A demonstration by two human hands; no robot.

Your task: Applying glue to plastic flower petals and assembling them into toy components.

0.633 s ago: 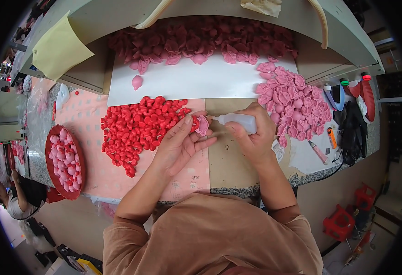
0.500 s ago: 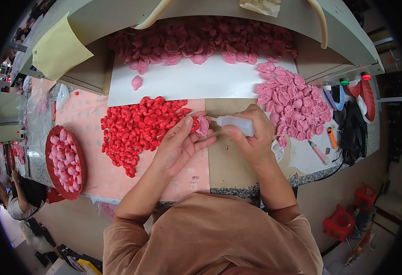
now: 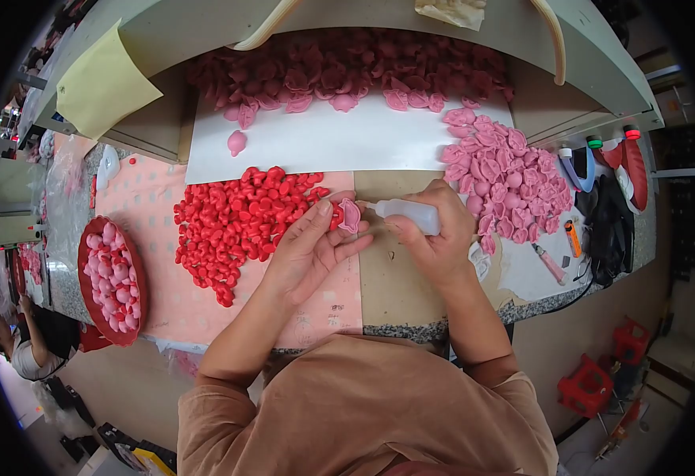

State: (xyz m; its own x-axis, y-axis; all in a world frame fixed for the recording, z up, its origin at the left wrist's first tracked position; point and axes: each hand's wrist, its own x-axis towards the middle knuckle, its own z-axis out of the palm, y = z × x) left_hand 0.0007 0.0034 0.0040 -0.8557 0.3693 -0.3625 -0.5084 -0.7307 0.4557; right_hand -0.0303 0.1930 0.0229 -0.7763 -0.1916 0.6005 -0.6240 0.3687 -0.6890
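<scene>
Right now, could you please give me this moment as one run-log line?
left hand: holds pink petal | right hand: squeeze bottle, nozzle at petal | beside: red pile, pink pile

Left hand point(image 3: 309, 246) pinches a pink petal point(image 3: 348, 215); right hand point(image 3: 435, 238) tips a squeeze bottle point(image 3: 408, 213) against it.

Petal heap point(image 3: 240, 218) left of hands, petal pile point(image 3: 510, 178) right, tray point(image 3: 86, 278) far left.

Left hand point(image 3: 309, 247) and right hand point(image 3: 436, 238) side by side, each grip closed, forearms bent inward.
</scene>
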